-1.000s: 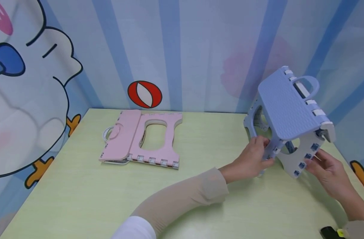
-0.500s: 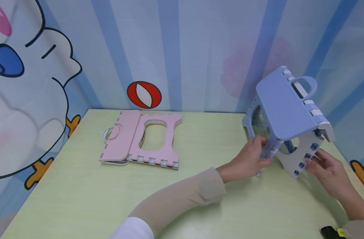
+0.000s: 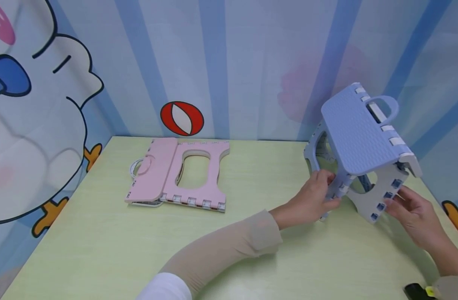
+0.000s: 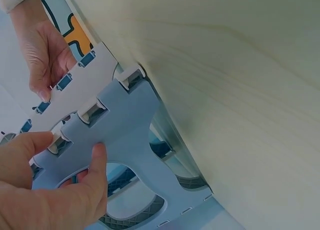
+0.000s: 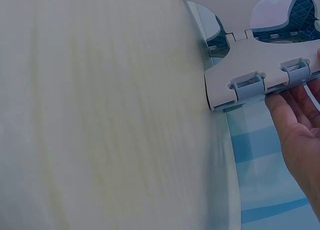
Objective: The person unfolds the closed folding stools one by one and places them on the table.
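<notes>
Steadying a blue folding stool (image 3: pixel 364 129) with two hands, right of centre in the head view. Its seat slopes, with the far half apparently dropping away beyond the ridge that carries the handle loop (image 3: pixel 395 107); I read it as partly folded, legs spread.

Left hand (image 3: pixel 311 200): pinching the blue leg panel (image 4: pixel 120 127), thumb along the hinged edge, index finger laid on the outer face, other fingers at the cut-out. Right hand (image 3: pixel 416 216): pinching the edge of the white leg panel (image 3: pixel 386 181), thumb on the near side, fingers behind. Foot contact with the table (image 3: pixel 131 250): cannot tell.

Step in hand, by judgement: controlling the hinged leg panels. Next move seems to call for even pressure from both hands, fingertips clear of the hinges.

Pink folding stool (image 3: pixel 163 175): flat on the table, left of centre. Behind, striped backdrop (image 3: pixel 244 83); lower right corner, black object (image 3: pixel 414 291) beside the right cuff.
</notes>
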Motion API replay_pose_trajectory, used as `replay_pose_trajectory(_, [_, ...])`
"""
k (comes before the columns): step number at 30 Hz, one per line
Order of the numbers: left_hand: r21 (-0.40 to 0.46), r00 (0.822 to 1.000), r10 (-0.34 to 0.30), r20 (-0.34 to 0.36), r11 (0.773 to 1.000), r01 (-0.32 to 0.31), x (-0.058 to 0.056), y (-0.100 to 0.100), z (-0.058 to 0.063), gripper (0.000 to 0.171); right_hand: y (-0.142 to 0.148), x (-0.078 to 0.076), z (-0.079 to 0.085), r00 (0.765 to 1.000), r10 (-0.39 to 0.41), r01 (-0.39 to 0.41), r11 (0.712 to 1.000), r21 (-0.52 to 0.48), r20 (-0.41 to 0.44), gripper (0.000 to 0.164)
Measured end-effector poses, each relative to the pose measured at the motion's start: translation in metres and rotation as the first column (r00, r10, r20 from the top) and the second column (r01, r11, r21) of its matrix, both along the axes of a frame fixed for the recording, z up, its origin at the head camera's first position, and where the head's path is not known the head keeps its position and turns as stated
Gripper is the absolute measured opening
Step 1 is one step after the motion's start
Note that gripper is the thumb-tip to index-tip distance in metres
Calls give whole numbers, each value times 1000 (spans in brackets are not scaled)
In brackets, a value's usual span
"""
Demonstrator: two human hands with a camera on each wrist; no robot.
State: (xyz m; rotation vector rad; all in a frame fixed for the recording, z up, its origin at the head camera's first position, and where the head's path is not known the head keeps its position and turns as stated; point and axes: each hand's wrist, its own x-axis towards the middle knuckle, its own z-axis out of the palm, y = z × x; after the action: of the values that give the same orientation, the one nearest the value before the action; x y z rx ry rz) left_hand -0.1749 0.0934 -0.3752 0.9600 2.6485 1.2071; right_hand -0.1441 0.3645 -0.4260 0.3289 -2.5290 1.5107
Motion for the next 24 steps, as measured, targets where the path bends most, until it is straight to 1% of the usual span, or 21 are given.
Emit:
replay_pose_trajectory(6, [-1, 1000, -15, 20, 1000, 15, -1, -2, 1, 43, 1, 0, 0, 1000, -1, 2, 1000, 31, -17, 58])
replay_pose_trajectory(14, [-15, 1000, -9, 8, 1000, 9, 1, -5, 4, 44, 2, 1, 3, 1000, -12, 13, 998, 64, -15, 57])
replay_pose_trajectory(24, [-8, 1000, -25, 1, 1000, 25, 2, -8, 7, 44, 1, 4, 7, 1000, -14, 14, 999, 47, -7, 57])
